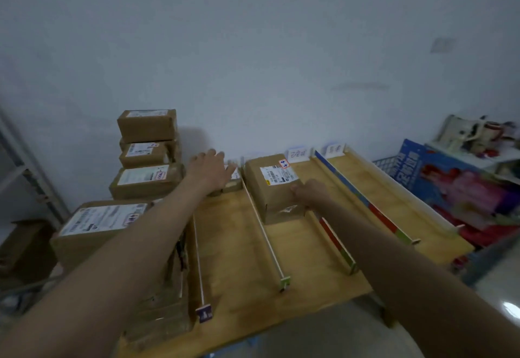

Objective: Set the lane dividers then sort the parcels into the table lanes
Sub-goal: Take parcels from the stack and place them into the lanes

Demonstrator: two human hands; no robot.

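A wooden table is split into lanes by several upright dividers. A brown parcel with a white label lies at the far end of the second lane. My right hand rests against its near right corner, thumb on top. My left hand reaches with straight fingers over a small parcel at the far end of the first lane, which it mostly hides. Small paper lane tags stand at the back.
A stack of brown parcels rises left of the table, with a large one nearer me. More parcels sit below it. A blue printed box and a basket stand at the right. A wall is close behind.
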